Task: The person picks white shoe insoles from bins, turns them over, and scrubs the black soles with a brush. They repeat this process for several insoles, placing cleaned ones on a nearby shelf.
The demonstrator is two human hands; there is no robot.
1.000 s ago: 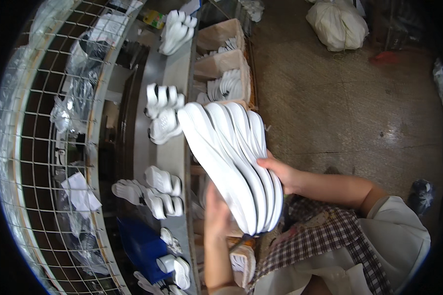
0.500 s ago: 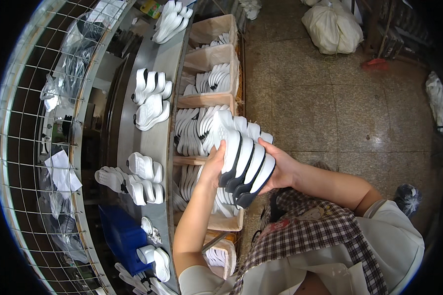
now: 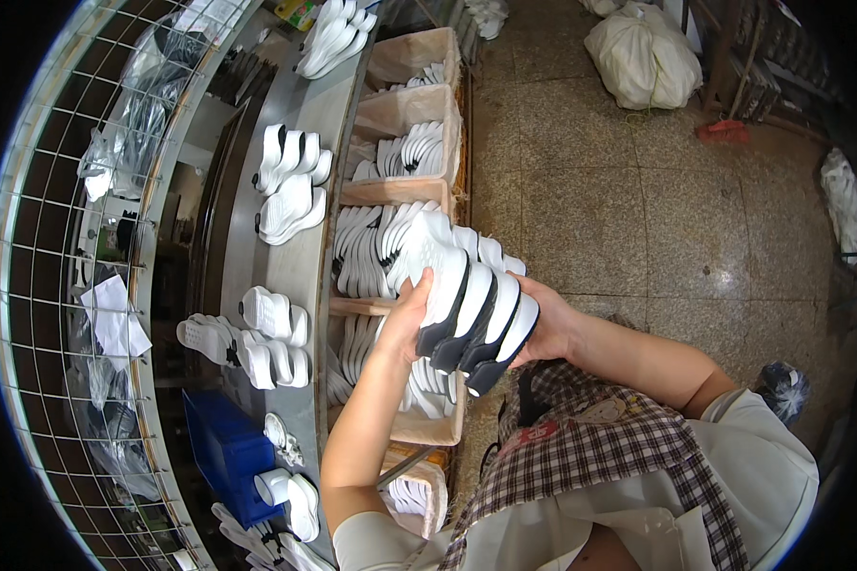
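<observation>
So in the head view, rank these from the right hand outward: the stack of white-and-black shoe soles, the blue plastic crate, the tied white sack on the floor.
1. Stack of white-and-black shoe soles: held against the right hand.
2. Blue plastic crate: lower left, below the bench.
3. Tied white sack: far top, on the floor.
</observation>
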